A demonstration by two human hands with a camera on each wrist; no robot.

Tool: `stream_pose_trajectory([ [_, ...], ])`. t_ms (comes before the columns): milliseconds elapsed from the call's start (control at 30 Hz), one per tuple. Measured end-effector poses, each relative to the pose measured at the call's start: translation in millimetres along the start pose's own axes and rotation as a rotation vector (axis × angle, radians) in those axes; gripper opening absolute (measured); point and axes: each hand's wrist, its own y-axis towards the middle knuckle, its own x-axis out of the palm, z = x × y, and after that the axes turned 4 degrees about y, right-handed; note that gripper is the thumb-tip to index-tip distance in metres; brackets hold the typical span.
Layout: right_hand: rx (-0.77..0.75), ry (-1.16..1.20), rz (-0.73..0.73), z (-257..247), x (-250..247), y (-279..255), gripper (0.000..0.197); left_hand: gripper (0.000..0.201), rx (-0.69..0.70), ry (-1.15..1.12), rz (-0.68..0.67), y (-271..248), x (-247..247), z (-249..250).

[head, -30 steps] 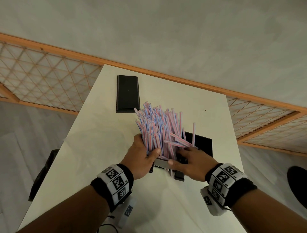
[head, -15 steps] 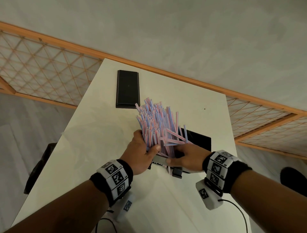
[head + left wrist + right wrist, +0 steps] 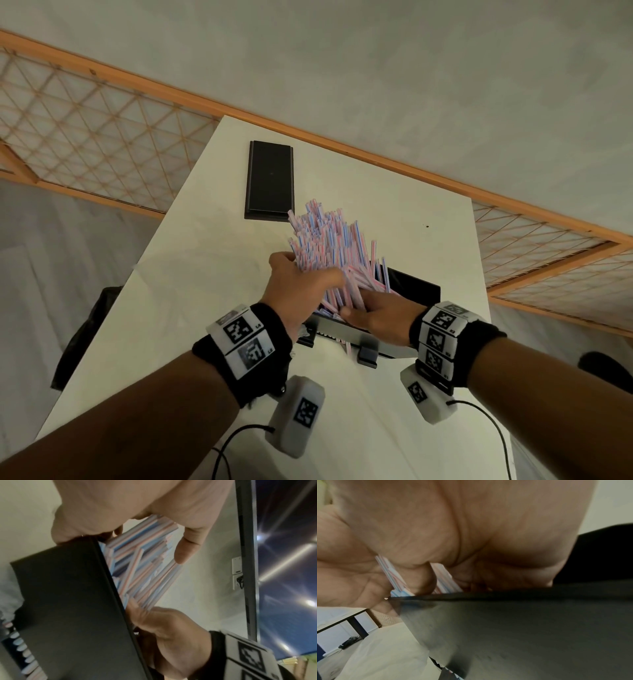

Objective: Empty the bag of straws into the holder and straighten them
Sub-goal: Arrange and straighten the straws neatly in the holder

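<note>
A thick bundle of pink-and-blue striped straws [image 3: 329, 246] stands tilted to the far left in the black holder [image 3: 416, 291] near the table's right side. My left hand [image 3: 308, 275] grips the bundle from the left, just above the holder, with the thumb across its near side. My right hand [image 3: 373, 313] lies on the holder's near rim, its fingers curled in among the lower straws [image 3: 394, 576]. In the left wrist view both hands close round the straws [image 3: 137, 566] beside the holder's wall [image 3: 68, 601]. No bag is in view.
A flat black lid-like tray [image 3: 270, 181] lies farther back on the white table [image 3: 191, 274]. A dark chair [image 3: 85, 332] stands past the table's left edge. Cables [image 3: 239, 431] trail over the near end. The right edge runs close behind the holder.
My left hand has slid higher up the bundle and drawn it together. The stray straws that lay crosswise on the right have been gathered in. My right hand stays at the rim.
</note>
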Motion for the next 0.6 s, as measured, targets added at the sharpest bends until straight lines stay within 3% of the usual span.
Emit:
stream_pose_trajectory([
  [167,-0.082,0.023,0.043,-3,-1,-4,0.045,0.094,0.084,0.058,-0.039,-3,3,-7],
  [267,-0.126,0.086,0.118,2,-1,-9,0.037,0.11,0.113,0.129,-0.015,-8,-4,-7],
  [367,-0.17,0.073,0.152,8,3,-13,0.043,0.13,0.126,0.186,0.051,-13,-9,-1],
  [467,-0.193,0.025,0.172,14,8,-19,0.04,0.125,0.138,0.279,0.053,-14,-12,0],
  [600,-0.247,0.029,0.374,22,12,-34,0.036,0.109,0.12,0.346,0.022,-15,-13,-1],
])
